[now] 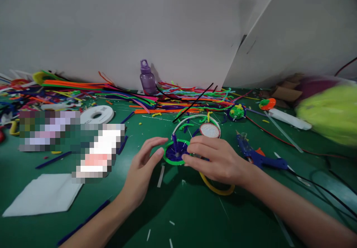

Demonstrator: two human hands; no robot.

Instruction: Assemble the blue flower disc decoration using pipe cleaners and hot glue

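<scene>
A small round craft piece (175,153) with a green pipe-cleaner rim, a dark blue middle and a blue stub standing up lies on the green table. My right hand (216,158) grips its right side, fingers curled round the rim. My left hand (145,166) is at its left edge, fingers stretched out and apart, fingertips touching the rim. A yellow pipe-cleaner loop (217,190) lies under my right wrist. Behind the piece sits a white hoop (192,121) and a round white-and-red disc (209,130).
A blue glue gun (258,157) with a black cord lies right of my hand. Piles of coloured pipe cleaners (117,95), a purple bottle (147,77), a white tape roll (96,114), a white cloth (44,195) and a yellow-green fluffy mass (330,112) surround the spot.
</scene>
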